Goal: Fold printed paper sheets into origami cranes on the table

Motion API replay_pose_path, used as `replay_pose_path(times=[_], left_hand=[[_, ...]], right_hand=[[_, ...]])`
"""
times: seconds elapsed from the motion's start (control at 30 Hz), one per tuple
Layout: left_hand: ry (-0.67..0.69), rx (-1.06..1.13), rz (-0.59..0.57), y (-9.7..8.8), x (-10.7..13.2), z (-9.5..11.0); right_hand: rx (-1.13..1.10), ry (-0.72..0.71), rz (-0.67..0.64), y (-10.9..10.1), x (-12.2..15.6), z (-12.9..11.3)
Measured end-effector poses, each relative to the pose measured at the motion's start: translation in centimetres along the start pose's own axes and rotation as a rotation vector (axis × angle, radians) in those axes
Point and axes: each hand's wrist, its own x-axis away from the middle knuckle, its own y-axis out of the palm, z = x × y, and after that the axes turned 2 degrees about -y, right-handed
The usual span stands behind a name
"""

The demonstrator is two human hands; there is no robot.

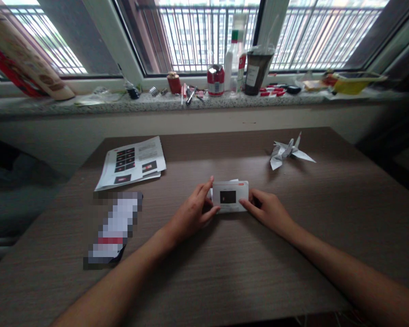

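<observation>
- Head view: folded paper (228, 196) sits at the worktop's (204, 268) centre, between both hands.
- Left hand (195, 206): grip grasping its 9 o'clock edge.
- Right hand (270, 206): grip grasping its 3 o'clock edge, thumb in front.
- From it, paper crane (288, 150) at 2 o'clock, printed sheets (136, 161) toward 10, pixelated object (117, 227) toward 8.

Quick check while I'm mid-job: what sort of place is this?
Probably a room in a home, perhaps a flat: a wood-look table, a speckled windowsill crowded with small items and a red drink can, and a railing outside.
</observation>
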Motion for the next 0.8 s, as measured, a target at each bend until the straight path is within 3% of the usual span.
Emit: replay_pose_path(times=[0.2,0.43,0.63,0.8], left_hand=[[0.011,-0.035,0.030,0.1,-0.1,-0.2],[0.079,-0.354,-0.098,-0.4,0.1,-0.8],[0.066,-0.395,-0.133,-0.6,0.2,-0.8],[0.074,-0.409,-0.143,-1.0,0.3,-0.5]], right_hand=[[0.023,0.030,0.034,0.4,-0.3,0.2],[0.059,0.001,0.042,0.7,-0.6,0.3],[0.075,0.011,0.004,0.0,-1.3,0.2],[0.112,-0.048,0.096,-0.9,-2.4,-0.3]])
